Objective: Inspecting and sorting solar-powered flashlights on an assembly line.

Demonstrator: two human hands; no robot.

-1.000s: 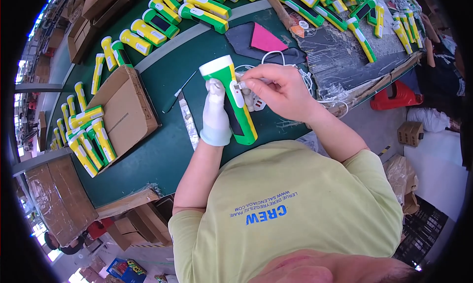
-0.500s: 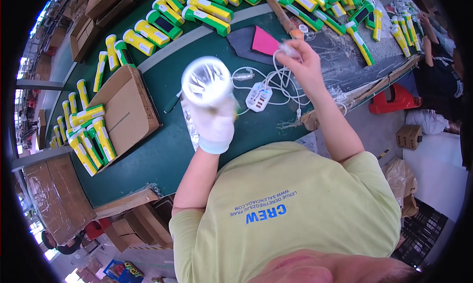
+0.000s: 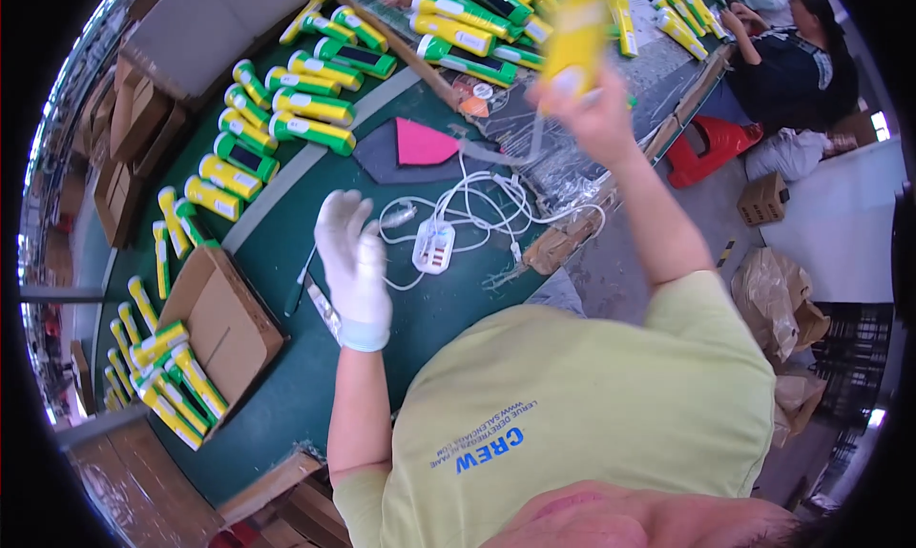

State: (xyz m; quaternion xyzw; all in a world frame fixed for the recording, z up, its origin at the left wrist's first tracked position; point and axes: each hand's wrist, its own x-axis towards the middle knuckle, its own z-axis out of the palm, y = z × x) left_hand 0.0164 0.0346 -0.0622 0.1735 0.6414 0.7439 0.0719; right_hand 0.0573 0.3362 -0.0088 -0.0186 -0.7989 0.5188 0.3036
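At the far right of the bench, my bare right hand (image 3: pixel 596 119) is raised and closed around a yellow flashlight (image 3: pixel 577 33), which is smeared by motion and cut off by the upper edge. A pale cable (image 3: pixel 536 143) hangs just below that hand; whether the fingers also hold it I cannot tell. My left hand (image 3: pixel 353 262), in a white glove, is over the green bench with its fingers apart and nothing in it. Close by lies a screwdriver (image 3: pixel 298 286). Right of the glove a white power strip (image 3: pixel 434 247) rests among tangled white cables (image 3: pixel 487 205).
Several yellow-and-green flashlights (image 3: pixel 315 106) lie in rows along the far side. More rest in and around a cardboard box (image 3: pixel 224 324) at left. A pink-and-grey pad (image 3: pixel 425 143) lies mid-bench. Another person (image 3: pixel 792 62) sits at the right, beyond a red stool (image 3: pixel 711 147).
The flashlight has passed from my gloved left hand to my right, which has moved up and away. My left hand has opened. The view has turned, shifting the bench leftward and down.
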